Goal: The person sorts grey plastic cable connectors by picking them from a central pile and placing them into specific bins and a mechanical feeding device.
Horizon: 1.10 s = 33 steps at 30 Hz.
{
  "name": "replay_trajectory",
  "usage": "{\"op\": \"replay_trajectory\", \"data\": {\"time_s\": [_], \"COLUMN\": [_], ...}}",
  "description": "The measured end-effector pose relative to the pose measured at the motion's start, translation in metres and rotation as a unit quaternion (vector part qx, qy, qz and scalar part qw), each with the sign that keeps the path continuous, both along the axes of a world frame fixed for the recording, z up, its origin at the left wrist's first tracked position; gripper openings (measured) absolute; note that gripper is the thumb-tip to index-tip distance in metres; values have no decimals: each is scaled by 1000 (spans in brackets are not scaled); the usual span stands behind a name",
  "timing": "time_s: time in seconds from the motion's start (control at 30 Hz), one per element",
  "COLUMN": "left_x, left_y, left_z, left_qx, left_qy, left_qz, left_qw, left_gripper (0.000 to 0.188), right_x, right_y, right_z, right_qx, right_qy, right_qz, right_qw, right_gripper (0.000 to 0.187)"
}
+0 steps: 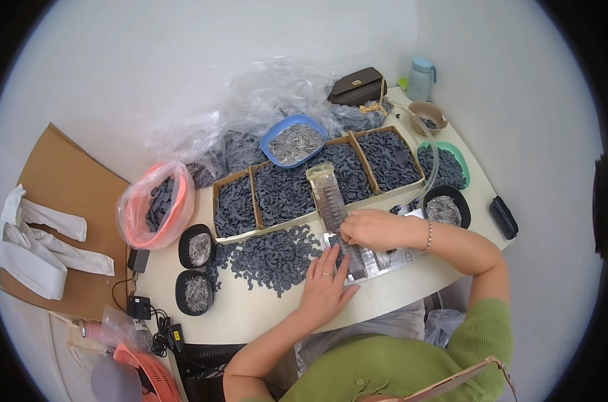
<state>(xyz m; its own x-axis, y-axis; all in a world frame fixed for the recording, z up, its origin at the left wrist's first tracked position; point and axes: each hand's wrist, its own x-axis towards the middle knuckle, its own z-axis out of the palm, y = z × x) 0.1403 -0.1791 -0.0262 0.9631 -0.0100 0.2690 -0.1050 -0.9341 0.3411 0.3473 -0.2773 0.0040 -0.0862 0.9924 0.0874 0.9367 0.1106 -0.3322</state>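
Observation:
A metal fixture lies on the table in front of me, with dark grey parts in its slotted middle. My left hand rests at its left edge, fingers stretched out and apart, holding nothing that I can see. Over the top of the fixture my right hand is closed, fingers bent downward; what they pinch, if anything, is hidden. Just beyond it a clear ribbed plastic strip runs away from me. To the left spreads a loose heap of small dark grey parts.
Behind stands a divided cardboard tray of grey parts, with a blue basin of metal pins behind it. Black bowls of pins sit left; another black bowl and a green basin are right. A clear hose curves nearby.

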Motion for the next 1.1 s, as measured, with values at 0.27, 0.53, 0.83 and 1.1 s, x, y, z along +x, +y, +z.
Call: {"op": "replay_trajectory", "data": {"time_s": [0.27, 0.53, 0.83, 1.1], "left_x": [-17, -9, 1, -4], "left_y": [-8, -11, -10, 7], "left_z": [8, 6, 3, -2], "left_qx": [22, 60, 57, 51], "left_qy": [31, 3, -3, 4], "left_qz": [-17, -29, -21, -8], "left_qw": [999, 998, 998, 999], "left_gripper": [66, 62, 60, 69], "right_x": [-19, 21, 81, 58], "right_y": [0, 52, 128, 91], "right_z": [-13, 41, 25, 31], "right_qx": [17, -10, 374, 106], "right_qy": [-44, 78, -5, 5], "right_qz": [-30, -148, -234, -312], "right_qw": [998, 986, 897, 944], "right_gripper": [22, 12, 14, 28]}}
